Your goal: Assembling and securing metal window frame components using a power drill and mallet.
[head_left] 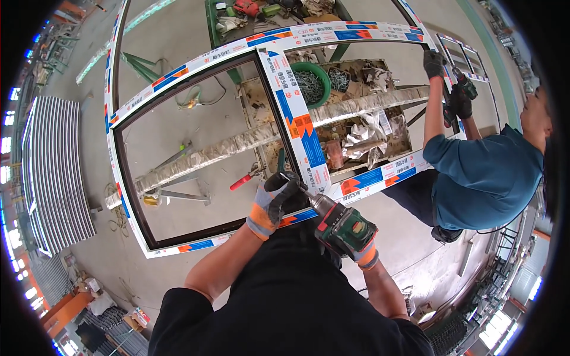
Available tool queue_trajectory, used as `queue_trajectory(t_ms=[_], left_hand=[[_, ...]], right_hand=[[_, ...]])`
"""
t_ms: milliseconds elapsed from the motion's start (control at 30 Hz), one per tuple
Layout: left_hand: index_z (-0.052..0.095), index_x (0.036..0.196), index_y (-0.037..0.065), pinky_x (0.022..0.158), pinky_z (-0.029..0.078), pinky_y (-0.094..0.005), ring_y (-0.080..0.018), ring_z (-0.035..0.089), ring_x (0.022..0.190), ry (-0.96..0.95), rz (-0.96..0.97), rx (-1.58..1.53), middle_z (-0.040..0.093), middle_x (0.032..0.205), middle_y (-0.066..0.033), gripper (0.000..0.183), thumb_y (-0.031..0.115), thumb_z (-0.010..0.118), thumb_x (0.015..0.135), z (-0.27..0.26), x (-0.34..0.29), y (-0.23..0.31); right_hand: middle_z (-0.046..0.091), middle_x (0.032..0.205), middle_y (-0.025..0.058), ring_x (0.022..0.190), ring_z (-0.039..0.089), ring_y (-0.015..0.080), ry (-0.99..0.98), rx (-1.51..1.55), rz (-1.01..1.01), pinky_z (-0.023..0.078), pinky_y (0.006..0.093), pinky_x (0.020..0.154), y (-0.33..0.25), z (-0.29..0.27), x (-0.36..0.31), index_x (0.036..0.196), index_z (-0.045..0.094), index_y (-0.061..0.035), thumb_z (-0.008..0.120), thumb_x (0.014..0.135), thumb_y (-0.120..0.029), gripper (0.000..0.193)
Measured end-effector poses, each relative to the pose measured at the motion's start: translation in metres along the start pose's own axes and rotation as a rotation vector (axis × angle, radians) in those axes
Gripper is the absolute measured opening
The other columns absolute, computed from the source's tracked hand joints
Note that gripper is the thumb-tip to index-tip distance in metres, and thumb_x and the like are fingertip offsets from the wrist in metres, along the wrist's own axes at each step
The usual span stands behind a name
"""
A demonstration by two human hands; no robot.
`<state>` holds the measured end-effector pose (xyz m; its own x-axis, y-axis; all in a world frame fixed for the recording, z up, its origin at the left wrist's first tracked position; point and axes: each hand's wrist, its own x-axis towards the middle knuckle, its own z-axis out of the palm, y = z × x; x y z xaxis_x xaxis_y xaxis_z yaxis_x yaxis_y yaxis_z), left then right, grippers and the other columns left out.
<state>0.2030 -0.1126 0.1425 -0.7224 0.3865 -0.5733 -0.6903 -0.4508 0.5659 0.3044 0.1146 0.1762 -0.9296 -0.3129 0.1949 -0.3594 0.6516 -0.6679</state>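
A large window frame (306,139), wrapped in white, blue and orange printed film, lies flat in front of me. My right hand (366,254), in a grey and orange glove, grips a green and black cordless drill (347,228) by its handle. The drill's chuck and bit point left, toward my other hand. My left hand (270,204), gloved alike with dark fingers, is closed in a pinch near the bit, above the frame's near edge. Whatever is between those fingertips is too small to make out.
At right a co-worker (484,178) in a blue shirt holds another drill (466,86) at the frame. Beneath it are a padded bar (208,157), a green bowl (328,83) of screws and a cluttered tray (409,142). A red-handled tool (240,181) also shows. Stacked metal profiles (56,172) lie left.
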Motion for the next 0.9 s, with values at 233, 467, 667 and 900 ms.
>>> queue_trajectory(t_ms=[233,467,667,900], left_hand=[[0.059,0.104,0.004,0.076,0.057,-0.0320,-0.0165,0.067,0.084,-0.074,-0.010,0.118,0.067,0.089,-0.0065,0.020,0.023,0.060,0.097,0.001,0.002,-0.005],[0.060,0.104,0.003,0.079,0.056,-0.0316,-0.0160,0.067,0.087,-0.053,-0.038,0.010,0.068,0.092,-0.0066,0.022,0.025,0.060,0.097,0.007,0.005,-0.002],[0.061,0.102,0.004,0.079,0.057,-0.0318,-0.0163,0.067,0.086,-0.062,-0.051,0.098,0.068,0.091,-0.0070,0.023,0.026,0.060,0.097,0.002,0.007,-0.004],[0.063,0.097,0.001,0.073,0.055,-0.0297,-0.0149,0.067,0.080,-0.020,-0.028,0.105,0.068,0.085,-0.0070,0.024,0.024,0.059,0.098,0.007,0.005,0.007]], right_hand=[[0.071,0.104,0.0068,0.091,0.070,0.0260,0.041,0.003,-0.008,0.056,0.0337,0.074,0.008,0.002,-0.001,0.105,0.071,-0.0151,0.080,0.073,-0.012,0.034],[0.071,0.105,0.0049,0.089,0.069,0.0239,0.054,-0.065,-0.039,0.055,0.0321,0.071,0.013,0.005,0.004,0.104,0.071,-0.0171,0.083,0.070,-0.016,0.035],[0.071,0.105,0.0056,0.090,0.069,0.0250,0.022,-0.042,-0.014,0.055,0.0324,0.073,0.010,0.001,0.008,0.103,0.071,-0.0157,0.082,0.072,-0.014,0.033],[0.071,0.104,0.0067,0.092,0.069,0.0256,0.027,-0.012,0.002,0.056,0.0330,0.076,0.008,0.002,0.011,0.103,0.071,-0.0140,0.081,0.073,-0.013,0.032]])
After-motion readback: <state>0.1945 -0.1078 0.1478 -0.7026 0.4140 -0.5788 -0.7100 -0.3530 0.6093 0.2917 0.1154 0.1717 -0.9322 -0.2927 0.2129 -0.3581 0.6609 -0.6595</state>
